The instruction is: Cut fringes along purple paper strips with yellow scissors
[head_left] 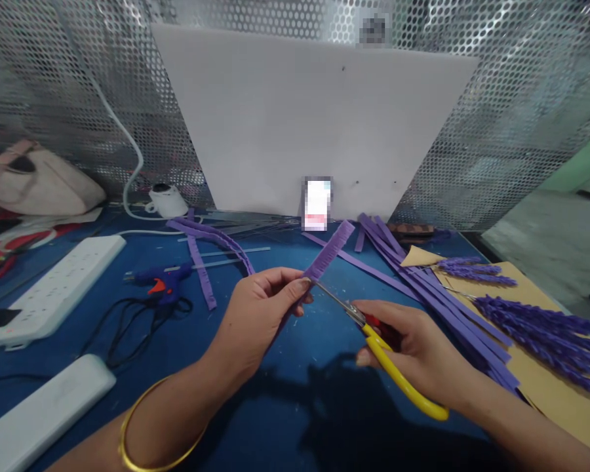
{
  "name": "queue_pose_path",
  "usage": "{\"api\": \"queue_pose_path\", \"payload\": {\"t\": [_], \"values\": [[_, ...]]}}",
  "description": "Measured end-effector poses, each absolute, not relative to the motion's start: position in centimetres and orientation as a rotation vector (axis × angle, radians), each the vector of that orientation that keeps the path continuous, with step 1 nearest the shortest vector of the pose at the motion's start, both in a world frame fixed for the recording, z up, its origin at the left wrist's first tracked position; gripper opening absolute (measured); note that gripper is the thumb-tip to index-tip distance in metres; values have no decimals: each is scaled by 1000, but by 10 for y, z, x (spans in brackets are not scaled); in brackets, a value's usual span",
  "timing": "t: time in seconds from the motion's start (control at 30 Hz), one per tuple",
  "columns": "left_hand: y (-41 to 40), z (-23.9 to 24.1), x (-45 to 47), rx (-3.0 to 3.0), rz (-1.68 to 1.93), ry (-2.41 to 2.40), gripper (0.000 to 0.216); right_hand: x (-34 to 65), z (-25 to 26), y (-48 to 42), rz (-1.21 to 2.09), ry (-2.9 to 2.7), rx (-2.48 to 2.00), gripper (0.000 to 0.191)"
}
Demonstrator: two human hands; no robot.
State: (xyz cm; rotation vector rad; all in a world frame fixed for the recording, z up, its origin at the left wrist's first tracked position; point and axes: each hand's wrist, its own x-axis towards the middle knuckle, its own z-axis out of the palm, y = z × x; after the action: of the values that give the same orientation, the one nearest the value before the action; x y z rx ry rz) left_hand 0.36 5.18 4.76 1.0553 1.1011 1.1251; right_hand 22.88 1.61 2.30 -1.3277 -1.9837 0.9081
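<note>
My left hand (270,305) pinches a purple strip (330,250) between thumb and fingers. Fine slits run along one edge of this strip, whose short end points up and away. A longer purple length (221,237) trails over the table behind the same hand; I cannot tell whether it is one piece with the strip. My right hand (417,341) is closed around scissors (398,373) with yellow and red handles. Their thin blades, seen nearly edge-on, reach the strip beside my left thumb. The fingers hide part of the handles.
Purple strips (423,301) lie to the right, near purple flower sprigs (541,334) on brown paper (580,413). A blue glue gun (164,282), its cord and white power strips (63,282) occupy the left. A lit phone (317,204) leans against a white board (305,118) behind.
</note>
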Motion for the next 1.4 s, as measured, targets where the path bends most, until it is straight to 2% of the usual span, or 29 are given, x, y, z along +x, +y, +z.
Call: {"api": "queue_pose_path", "payload": {"t": [1.4], "values": [[53, 46, 3, 984, 1100, 1080, 11, 231, 26, 15, 899, -2037, -1338, 26]]}}
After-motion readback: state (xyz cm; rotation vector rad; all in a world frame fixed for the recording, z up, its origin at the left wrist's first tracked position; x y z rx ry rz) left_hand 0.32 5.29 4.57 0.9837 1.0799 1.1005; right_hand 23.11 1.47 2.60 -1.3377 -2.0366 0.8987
